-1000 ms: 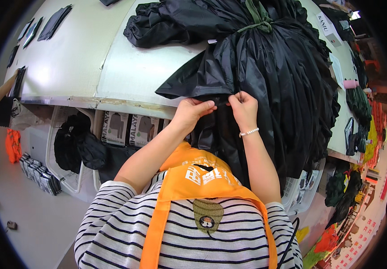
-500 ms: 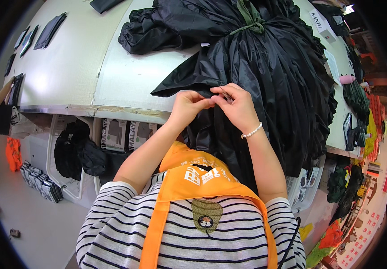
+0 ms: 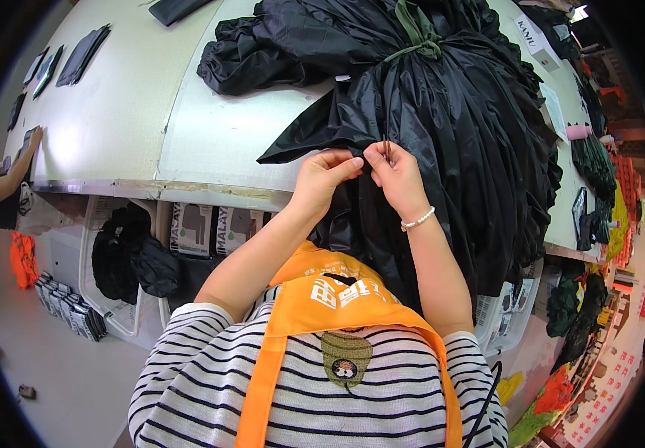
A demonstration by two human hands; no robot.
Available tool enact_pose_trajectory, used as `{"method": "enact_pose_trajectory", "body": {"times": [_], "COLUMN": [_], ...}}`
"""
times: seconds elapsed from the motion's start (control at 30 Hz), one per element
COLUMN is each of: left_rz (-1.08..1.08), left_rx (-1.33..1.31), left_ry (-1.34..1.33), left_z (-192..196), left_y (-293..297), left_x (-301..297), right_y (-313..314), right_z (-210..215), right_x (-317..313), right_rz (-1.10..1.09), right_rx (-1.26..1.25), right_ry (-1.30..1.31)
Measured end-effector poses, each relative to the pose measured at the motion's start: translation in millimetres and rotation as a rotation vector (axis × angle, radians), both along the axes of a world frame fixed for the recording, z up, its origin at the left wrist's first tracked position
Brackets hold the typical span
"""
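Note:
A big heap of shiny black fabric garments (image 3: 464,164) hangs over the table's front edge, bound near its top by a knotted green cloth strip (image 3: 416,36). My left hand (image 3: 324,179) pinches the edge of a black flap (image 3: 307,139) pulled out to the left of the heap. Just beside it, my right hand (image 3: 399,183) is closed around small pointed metal thread snips (image 3: 387,151), their tips upward. Its thumb and forefinger are close to the fabric edge; whether they also grip it cannot be made out. A small gap separates the two hands.
The pale table (image 3: 225,142) extends left, with flat dark packages (image 3: 83,56) on it. A co-worker's arm (image 3: 20,175) reaches over its far left end. White baskets (image 3: 125,321) and printed packages (image 3: 192,228) sit below. A white box (image 3: 537,43) and pink spool (image 3: 578,132) lie right.
My hands have drawn slightly apart from touching. The snips have turned from slanting across my right fingers to pointing up. At the far left, the co-worker's arm has stretched further over the table.

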State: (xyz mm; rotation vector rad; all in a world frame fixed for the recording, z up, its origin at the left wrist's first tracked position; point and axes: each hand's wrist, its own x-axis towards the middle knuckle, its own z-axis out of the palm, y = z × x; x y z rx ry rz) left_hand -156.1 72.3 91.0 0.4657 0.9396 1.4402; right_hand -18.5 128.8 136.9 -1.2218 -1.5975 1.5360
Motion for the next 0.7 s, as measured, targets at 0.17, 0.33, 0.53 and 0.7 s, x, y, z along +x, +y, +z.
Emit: {"method": "enact_pose_trajectory", "body": {"times": [0.17, 0.33, 0.53, 0.7], "left_rz": [-0.034, -0.033, -0.071, -0.090], "left_rx": [-0.037, -0.055, -0.037, -0.019], "left_ry": [-0.161, -0.168, -0.014, 0.034], "left_z": [-1.3, 3.0, -3.7, -8.8], "left_y": [4.4, 4.0, 5.7, 6.3], "left_x": [-5.2, -5.1, -7.2, -10.1], "right_y": [7.5, -17.0, -18.8, -20.1], "right_z": [-1.5, 12.7, 9.6, 13.1], "right_x": [7.7, 12.6, 11.3, 9.8], "right_rz": [0.029, 0.069, 0.077, 0.084], "right_rx": [-0.090, 0.308, 0.533, 0.574], "right_ry": [0.039, -0.172, -0.306, -0.390]}}
